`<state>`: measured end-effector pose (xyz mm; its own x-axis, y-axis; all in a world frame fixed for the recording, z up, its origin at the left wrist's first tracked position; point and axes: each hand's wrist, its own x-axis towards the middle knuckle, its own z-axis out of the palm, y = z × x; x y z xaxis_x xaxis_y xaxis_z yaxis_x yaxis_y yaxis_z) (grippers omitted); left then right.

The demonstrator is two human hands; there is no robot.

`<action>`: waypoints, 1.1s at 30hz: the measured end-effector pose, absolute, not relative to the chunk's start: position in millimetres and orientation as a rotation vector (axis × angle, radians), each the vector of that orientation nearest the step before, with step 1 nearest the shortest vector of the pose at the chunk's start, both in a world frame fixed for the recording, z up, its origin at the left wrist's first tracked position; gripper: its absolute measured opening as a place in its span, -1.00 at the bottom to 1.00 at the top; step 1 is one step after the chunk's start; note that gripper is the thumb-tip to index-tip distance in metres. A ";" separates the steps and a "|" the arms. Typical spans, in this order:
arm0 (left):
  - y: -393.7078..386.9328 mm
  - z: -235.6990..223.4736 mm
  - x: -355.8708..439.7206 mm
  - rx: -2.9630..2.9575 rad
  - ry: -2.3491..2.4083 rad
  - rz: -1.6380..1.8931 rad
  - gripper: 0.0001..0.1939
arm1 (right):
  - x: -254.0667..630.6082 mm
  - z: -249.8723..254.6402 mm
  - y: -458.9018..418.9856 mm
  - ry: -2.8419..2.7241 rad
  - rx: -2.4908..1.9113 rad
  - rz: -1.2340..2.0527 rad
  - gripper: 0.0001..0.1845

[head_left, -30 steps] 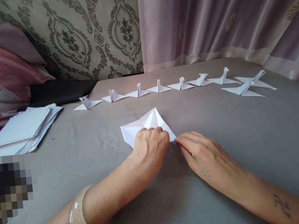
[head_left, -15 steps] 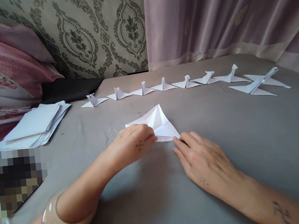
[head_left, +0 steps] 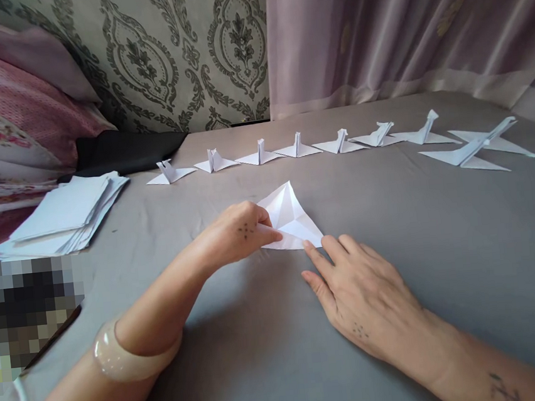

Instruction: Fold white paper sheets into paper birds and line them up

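Observation:
A half-folded white paper lies on the grey sheet in the middle of the view, one flap standing up in a peak. My left hand is curled on the paper's left side, fingers pressed together on a fold. My right hand lies flat on the sheet, fingers stretched out, its fingertips on the paper's near right corner. A pale bangle sits on my left wrist.
A row of several folded white paper birds stands across the far side, with two larger ones at the right. A stack of white sheets lies at the left. Pink pillows, patterned wall and a curtain close the back.
My left hand slid left off the paper's middle and now presses its left edge. The paper has gone from a wide shape to a narrower triangle. The view shifted slightly.

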<state>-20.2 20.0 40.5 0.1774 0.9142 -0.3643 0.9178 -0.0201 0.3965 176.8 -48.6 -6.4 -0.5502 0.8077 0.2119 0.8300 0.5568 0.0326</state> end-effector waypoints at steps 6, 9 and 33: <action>23.5 37.6 -29.7 1.852 1.648 -0.015 -0.68 | 180.1 -3.9 -49.4 -2.626 -1.371 -0.160 -0.60; 25.7 38.8 -32.8 1.852 1.585 -0.027 -0.67 | 179.3 -3.0 -49.5 -2.634 -1.385 -0.177 -0.60; 34.4 37.9 -45.2 1.791 1.498 -0.033 -0.56 | 152.4 -0.4 -48.0 -2.714 -1.499 -0.321 -0.48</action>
<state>-45.2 34.4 37.9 0.3032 0.8223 -0.4816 0.8428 0.0045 0.5382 152.4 -48.0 -0.4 -0.5372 0.8349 0.1201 0.8399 0.5163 0.1674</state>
